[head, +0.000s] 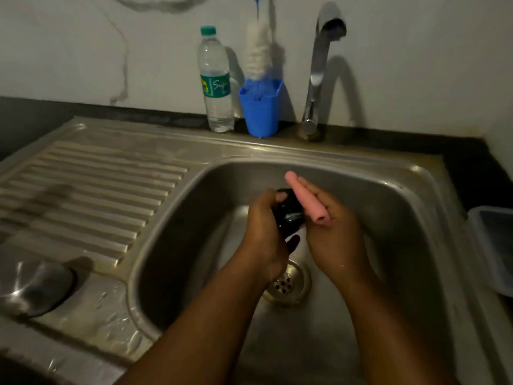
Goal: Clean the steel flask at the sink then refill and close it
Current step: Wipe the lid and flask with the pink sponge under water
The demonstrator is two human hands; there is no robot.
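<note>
On the draining board, at about eight o'clock, a shiny steel piece (34, 287) lies flat. It looks round and smooth, but it is too blurry to tell if it is the steel flask or its lid. The board (91, 187) beside it has long raised ribs and wet spots.

Over the middle of the sink bowl (388, 207), the left hand (263, 234) has its fingers curled round a small, dark, glossy part (287, 213). I think it is a cap piece from the flask. Just to the right, the right hand (333, 234) holds a soft pink tube (306, 197) that lies along its fingers, with the open end pointing down. How tightly the fingers close on it I cannot tell.

To do this well, I would keep both pieces low over the bowl, above the drain (287, 284), so a slip lands in the sink. Wet, smooth plastic is slippery, so a firm hold helps.

At twelve o'clock, on the ledge, stand a clear plastic water bottle (216, 79) with a green cap, a blue cup (261, 112) holding a fluffy white bottle brush (258, 54), and a curved shiny tap (319, 73). No water runs. At three o'clock sits a see-through box (491, 245).
</note>
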